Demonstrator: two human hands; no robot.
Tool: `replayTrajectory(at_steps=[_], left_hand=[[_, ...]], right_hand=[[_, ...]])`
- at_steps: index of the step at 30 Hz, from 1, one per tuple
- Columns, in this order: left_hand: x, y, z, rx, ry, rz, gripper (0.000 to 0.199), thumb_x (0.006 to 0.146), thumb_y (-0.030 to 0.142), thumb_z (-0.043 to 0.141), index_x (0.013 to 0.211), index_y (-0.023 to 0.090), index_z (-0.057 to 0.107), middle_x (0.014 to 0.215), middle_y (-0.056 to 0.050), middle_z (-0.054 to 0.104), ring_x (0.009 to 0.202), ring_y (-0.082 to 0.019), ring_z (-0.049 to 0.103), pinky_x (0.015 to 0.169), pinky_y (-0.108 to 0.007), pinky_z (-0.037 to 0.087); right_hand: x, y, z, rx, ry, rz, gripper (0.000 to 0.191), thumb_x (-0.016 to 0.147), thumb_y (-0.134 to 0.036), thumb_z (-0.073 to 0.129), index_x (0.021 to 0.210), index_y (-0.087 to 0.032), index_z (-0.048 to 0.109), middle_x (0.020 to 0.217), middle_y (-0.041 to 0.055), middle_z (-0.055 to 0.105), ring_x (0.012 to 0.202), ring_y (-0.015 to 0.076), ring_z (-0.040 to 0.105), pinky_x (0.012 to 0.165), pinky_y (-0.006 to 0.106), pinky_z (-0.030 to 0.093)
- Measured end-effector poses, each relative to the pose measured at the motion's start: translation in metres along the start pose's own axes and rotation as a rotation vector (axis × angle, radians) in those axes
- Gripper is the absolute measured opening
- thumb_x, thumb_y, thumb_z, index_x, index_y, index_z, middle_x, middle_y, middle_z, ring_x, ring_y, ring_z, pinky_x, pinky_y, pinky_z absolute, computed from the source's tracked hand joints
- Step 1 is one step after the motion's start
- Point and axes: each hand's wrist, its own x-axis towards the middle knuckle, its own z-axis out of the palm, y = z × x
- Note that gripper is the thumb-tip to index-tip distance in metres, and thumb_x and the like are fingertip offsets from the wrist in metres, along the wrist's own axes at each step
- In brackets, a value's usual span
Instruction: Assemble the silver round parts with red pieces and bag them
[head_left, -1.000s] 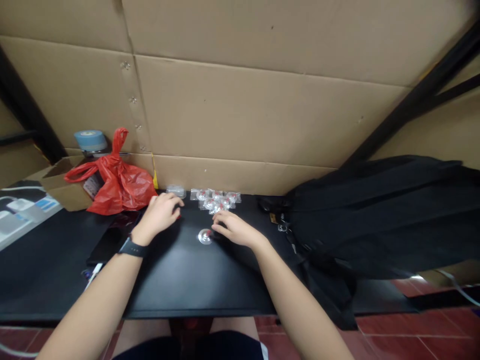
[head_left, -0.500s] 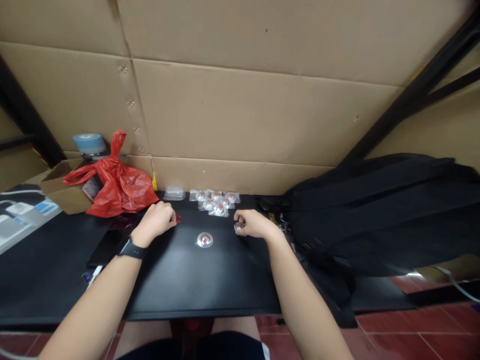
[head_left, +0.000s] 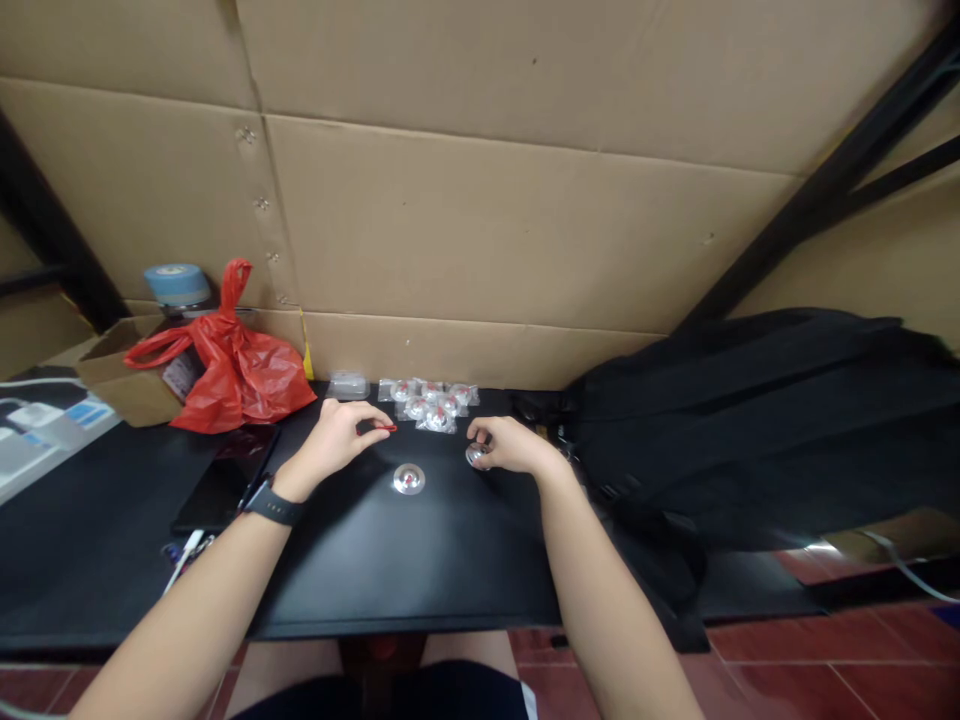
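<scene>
My left hand (head_left: 346,436), with a dark watch on its wrist, pinches a small red piece (head_left: 386,428) between thumb and fingertips above the black table. My right hand (head_left: 504,445) has its fingers closed on the edge of a round silver disc (head_left: 477,456). Between the hands, nearer the front edge, another silver disc (head_left: 409,479) with a red centre lies flat. Behind them is a group of several similar discs in clear wrappers (head_left: 437,405). Clear plastic packaging (head_left: 349,386) lies to their left.
A red plastic bag (head_left: 244,375) stands by an open cardboard box (head_left: 127,385) at the left, near a dark phone (head_left: 217,490) and a white power strip (head_left: 45,440). A large black bag (head_left: 757,430) covers the right side. Cardboard (head_left: 465,230) lines the back.
My left hand has moved right and lifted off the table with the red piece in its fingertips. My right hand has hardly moved; more of its disc shows.
</scene>
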Motion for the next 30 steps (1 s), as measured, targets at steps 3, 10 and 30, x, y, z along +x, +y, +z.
replayTrajectory(at_steps=[3,10,30], left_hand=[[-0.001,0.003,0.008,0.041,0.022,-0.012,0.019,0.094,0.037,0.059,0.089,0.024,0.073,0.098,-0.001,0.076,0.093,-0.020,0.067,0.091,-0.036,0.036],[-0.002,0.018,0.025,-0.066,0.096,-0.030,0.021,0.099,0.035,0.050,0.093,0.021,0.065,0.107,-0.004,0.063,0.105,-0.020,0.060,0.093,-0.036,0.039],[-0.007,0.035,0.039,-0.157,0.278,-0.015,0.011,0.094,0.025,0.055,0.093,0.022,0.064,0.113,-0.008,0.057,0.113,-0.024,0.055,0.099,-0.040,0.043]], right_hand=[[0.001,-0.004,-0.001,0.044,0.085,-0.086,0.033,0.066,-0.019,0.080,0.097,-0.019,0.069,0.090,0.0023,0.069,0.076,0.0155,0.062,0.068,0.025,0.046],[0.003,-0.063,0.023,0.493,0.443,-0.473,0.036,0.074,-0.031,0.080,0.106,-0.022,0.066,0.109,0.0065,0.070,0.095,0.0207,0.066,0.081,0.033,0.055],[0.004,-0.094,0.058,0.888,0.558,-0.411,0.033,0.071,-0.042,0.084,0.090,-0.022,0.066,0.106,0.0081,0.070,0.098,0.0226,0.068,0.082,0.036,0.058]])
